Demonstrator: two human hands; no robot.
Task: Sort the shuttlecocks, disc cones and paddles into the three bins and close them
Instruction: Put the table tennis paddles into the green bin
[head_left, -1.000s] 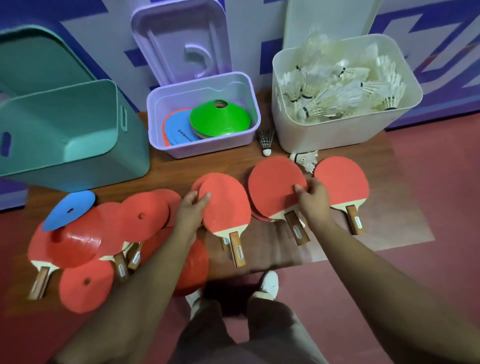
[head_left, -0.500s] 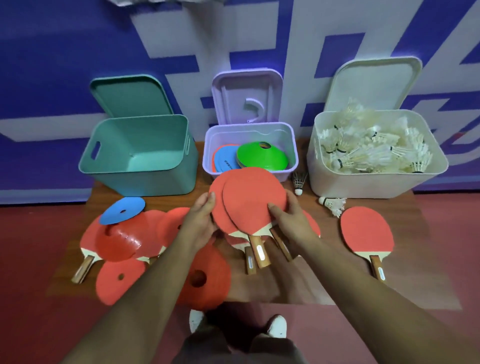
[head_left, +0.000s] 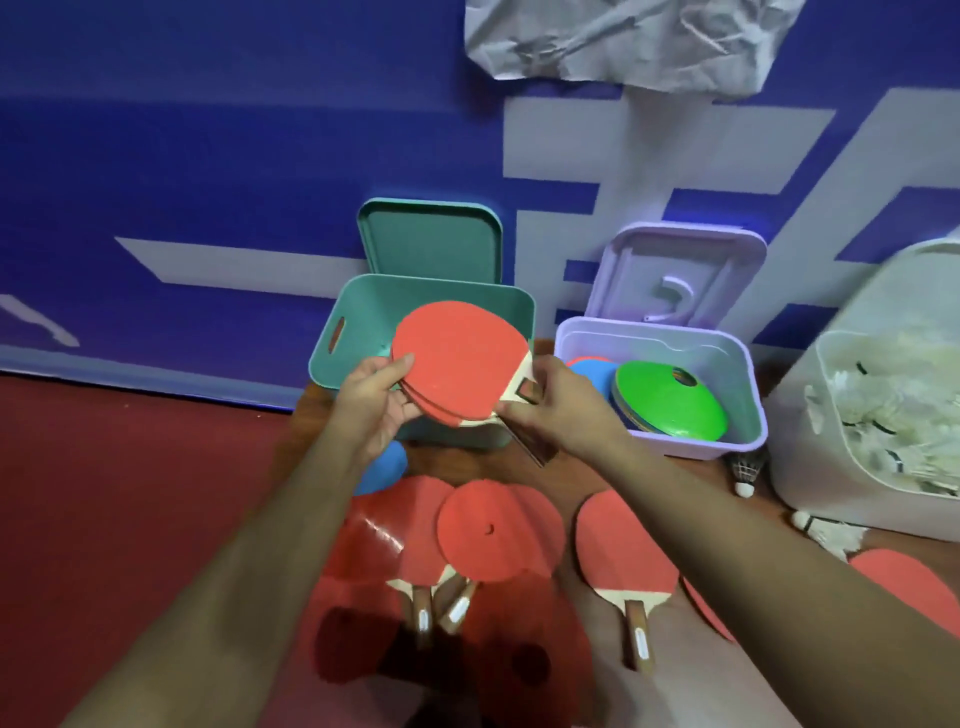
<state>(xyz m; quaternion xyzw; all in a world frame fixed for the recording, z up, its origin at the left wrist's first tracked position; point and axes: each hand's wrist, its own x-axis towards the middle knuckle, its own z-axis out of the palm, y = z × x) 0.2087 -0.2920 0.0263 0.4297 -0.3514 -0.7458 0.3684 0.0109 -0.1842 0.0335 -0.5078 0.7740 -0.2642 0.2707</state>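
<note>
Along the wall (head_left: 208, 182), the left bin (head_left: 326, 364) has a stack of paddles (head_left: 457, 374) above its front, the middle bin (head_left: 748, 366) holds disc cones (head_left: 670, 402), the right bin (head_left: 831, 467) shuttlecocks (head_left: 893, 410); loose paddles (head_left: 623, 551) lie before them

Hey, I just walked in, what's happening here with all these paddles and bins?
A person is sorting sports gear. The left hand and right hand together hold a stack of paddles at the open teal bin. The purple bin holds disc cones, the white bin shuttlecocks. On the wooden board lie other paddles, red disc cones and two loose shuttlecocks, unsorted; no bin is closed.
</note>
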